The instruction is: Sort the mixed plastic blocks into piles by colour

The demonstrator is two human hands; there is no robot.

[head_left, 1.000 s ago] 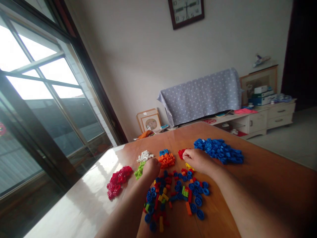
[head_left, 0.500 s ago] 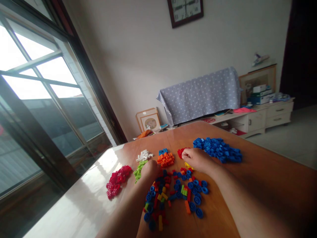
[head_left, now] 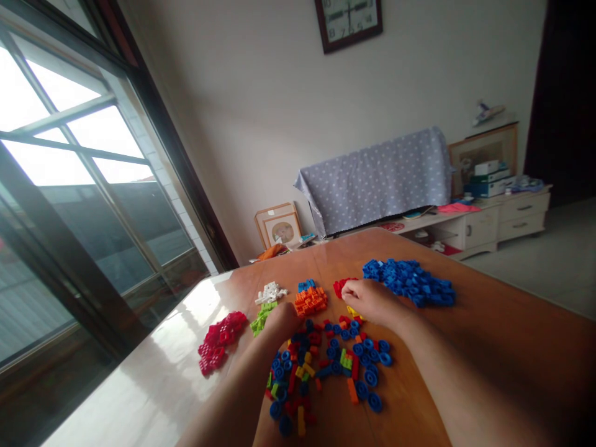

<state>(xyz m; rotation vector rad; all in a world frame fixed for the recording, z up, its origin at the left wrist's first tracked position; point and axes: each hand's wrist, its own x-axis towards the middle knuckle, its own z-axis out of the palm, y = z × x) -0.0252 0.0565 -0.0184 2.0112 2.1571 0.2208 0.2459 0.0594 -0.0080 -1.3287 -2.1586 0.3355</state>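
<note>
My right hand (head_left: 371,299) is closed, its fingertips down at a small pile of red toy bricks (head_left: 341,286). Whatever lies between those fingers is hidden. A few yellow bricks (head_left: 352,311) show just below this hand. My left hand (head_left: 283,318) is curled closed at the near left edge of the orange brick pile (head_left: 311,300), and its fingertips are hidden behind the hand. Light green bricks (head_left: 263,317) lie at its left. In front of both hands spreads a mixed heap of blue round pieces (head_left: 371,375) and red, orange and yellow bricks (head_left: 300,421).
A large blue brick pile (head_left: 412,282) lies at the right back of the wooden table (head_left: 493,360). White pieces (head_left: 270,292), a few blue bricks (head_left: 306,285) and a crimson pile (head_left: 220,340) lie along the left and back. A cloth-covered object (head_left: 377,177) stands on a cabinet (head_left: 484,230) beyond.
My left hand has shifted slightly up and left, closer to the orange pile's edge. My right hand stays almost in place at the red bricks.
</note>
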